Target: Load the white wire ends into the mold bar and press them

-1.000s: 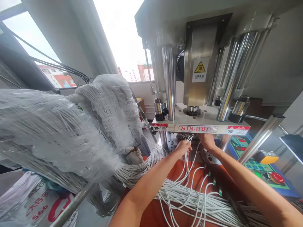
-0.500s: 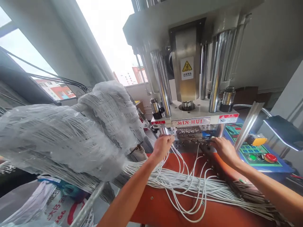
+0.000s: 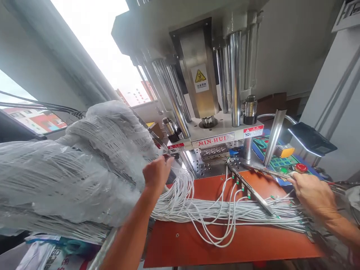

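Observation:
My right hand (image 3: 312, 191) is closed on the end of a long, narrow metal bar (image 3: 268, 171), which reaches left toward the press. My left hand (image 3: 156, 174) is up beside the plastic-wrapped cable bundles, fingers curled and thumb raised; whatever they hold, if anything, is hidden. Just right of that hand, white cables (image 3: 181, 187) arch down into a thick bundle on the orange-red work surface (image 3: 208, 243). A second metal bar (image 3: 253, 193) lies slantwise over this bundle, several green-ended cable connectors along its side. Behind, the press's lower die (image 3: 215, 152) sits beneath the raised plate.
The press (image 3: 212, 140) stands ahead on chrome columns. On the right are a control panel with a red stop button (image 3: 300, 167), a metal post (image 3: 275, 137) and a lamp (image 3: 312, 139). Wrapped cable bundles (image 3: 112, 138) hang at left.
My right hand has moved right and toward me, drawing the metal bar away from the die. My left hand has left the press and moved left; cables beside it now lie arched. The view has shifted right.

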